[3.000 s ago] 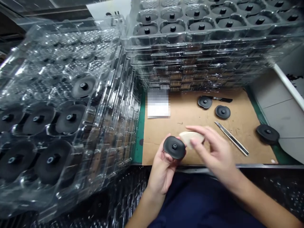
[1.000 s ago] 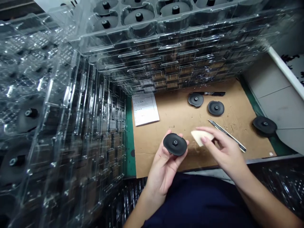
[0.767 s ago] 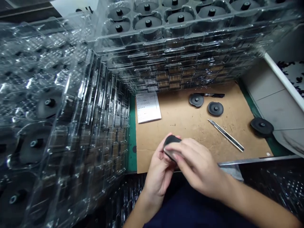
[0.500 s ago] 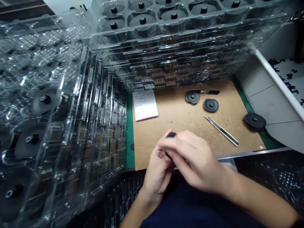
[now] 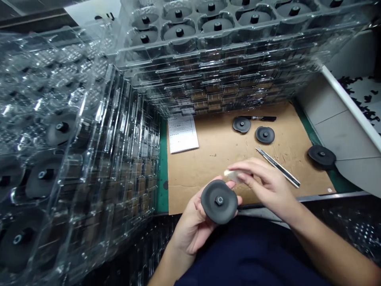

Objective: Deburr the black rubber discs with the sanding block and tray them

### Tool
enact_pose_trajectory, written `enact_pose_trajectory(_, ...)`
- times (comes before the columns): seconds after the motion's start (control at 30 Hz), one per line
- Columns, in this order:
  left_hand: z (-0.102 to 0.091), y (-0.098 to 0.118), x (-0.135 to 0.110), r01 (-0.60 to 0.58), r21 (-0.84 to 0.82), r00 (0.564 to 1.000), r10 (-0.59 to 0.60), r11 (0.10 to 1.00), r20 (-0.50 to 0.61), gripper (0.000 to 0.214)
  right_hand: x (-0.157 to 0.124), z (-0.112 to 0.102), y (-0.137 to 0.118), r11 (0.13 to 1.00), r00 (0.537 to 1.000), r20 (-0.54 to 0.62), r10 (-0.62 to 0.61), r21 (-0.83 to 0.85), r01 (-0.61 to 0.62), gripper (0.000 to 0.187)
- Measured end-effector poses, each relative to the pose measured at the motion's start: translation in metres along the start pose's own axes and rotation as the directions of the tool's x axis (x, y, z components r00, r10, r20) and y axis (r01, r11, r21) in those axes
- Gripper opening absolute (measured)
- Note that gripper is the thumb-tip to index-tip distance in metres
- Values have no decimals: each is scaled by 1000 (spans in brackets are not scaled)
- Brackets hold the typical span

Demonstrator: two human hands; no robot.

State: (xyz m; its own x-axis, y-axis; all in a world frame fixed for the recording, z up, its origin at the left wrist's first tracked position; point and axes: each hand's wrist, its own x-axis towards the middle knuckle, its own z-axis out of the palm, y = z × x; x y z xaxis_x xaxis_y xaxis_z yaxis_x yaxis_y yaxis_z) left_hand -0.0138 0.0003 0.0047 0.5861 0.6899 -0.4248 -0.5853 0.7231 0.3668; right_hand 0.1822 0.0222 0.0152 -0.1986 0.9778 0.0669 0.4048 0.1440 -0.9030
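My left hand (image 5: 190,226) holds a round black disc (image 5: 219,201) with a small hub in its middle, face up, just in front of the table edge. My right hand (image 5: 268,186) pinches a small pale pad (image 5: 231,174) between thumb and fingers, right beside the disc's far rim. Both hands hover over the near edge of the brown cardboard sheet (image 5: 226,155).
Two loose black discs (image 5: 241,124) (image 5: 264,134) and a black pen (image 5: 262,118) lie at the back of the cardboard, a thin blade tool (image 5: 278,167) to the right, another disc (image 5: 322,155) further right. A paper slip (image 5: 182,134) lies left. Stacks of clear trays (image 5: 74,151) (image 5: 214,67) with discs stand left and behind.
My right hand, which covered the disc and rubbed it with the pad, has lifted off to the right. The disc is in plain view again in my left hand.
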Motion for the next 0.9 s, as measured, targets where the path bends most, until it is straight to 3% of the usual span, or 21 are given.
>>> enact_pose_trajectory(0.07, -2, 0, -2, 34, -35, 999, -33, 999, 28, 55, -18, 2, 15, 964, 965, -9, 262, 56, -261, 22)
enact_pose_trajectory(0.13, -3, 0, -1, 49, -61, 998, -47, 997, 40, 56, -41, 6, 29, 903, 912, 63, 404, 134, -409, 23)
enact_pose_trajectory(0.23, -2, -1, 2, 74, -86, 995, -68, 994, 69, 60, -65, 16, 44, 821, 841, 265, 471, 218, -528, 26)
enact_pose_trajectory(0.3, 1, 0, 5, 82, -87, 994, -75, 993, 80, 59, -69, 17, 46, 824, 834, 282, 474, 193, -533, 26)
enact_pose_trajectory(0.33, 3, 0, 6, 86, -82, 993, -79, 993, 83, 59, -66, 15, 43, 845, 852, 232, 470, 161, -510, 24)
enact_pose_trajectory(0.4, 7, 0, 8, 98, -65, 992, -92, 993, 85, 59, -56, 6, 31, 907, 910, 21, 414, 73, -415, 21)
enact_pose_trajectory(0.47, 10, -2, 10, 111, -49, 991, -106, 993, 86, 60, -42, -3, 11, 963, 947, -199, 254, -38, -266, 23)
enact_pose_trajectory(0.5, 11, -3, 10, 103, -43, 992, -99, 994, 80, 61, -34, -6, 0, 982, 961, -244, 129, -102, -158, 27)
enact_pose_trajectory(0.53, 12, -5, 11, 83, -36, 995, -81, 996, 62, 61, -28, -8, -10, 987, 972, -235, -11, -158, -27, 31)
enact_pose_trajectory(0.6, 11, -9, 13, 15, -10, 1000, -15, 1000, -12, 61, -16, -7, -26, 958, 969, -102, -227, -204, 203, 33)
enact_pose_trajectory(0.67, 10, -12, 14, -40, 39, 992, 44, 998, -115, 61, -9, -3, -34, 945, 971, 29, -237, -223, 238, 31)
enact_pose_trajectory(0.77, 11, -13, 17, -49, 98, 980, 67, 994, -189, 60, -2, 4, -36, 929, 993, 23, -120, -351, 120, 27)
enact_pose_trajectory(0.9, 16, -12, 19, -4, 103, 983, 23, 995, -181, 47, 3, 4, -31, 915, 936, 65, -346, -196, 352, 27)
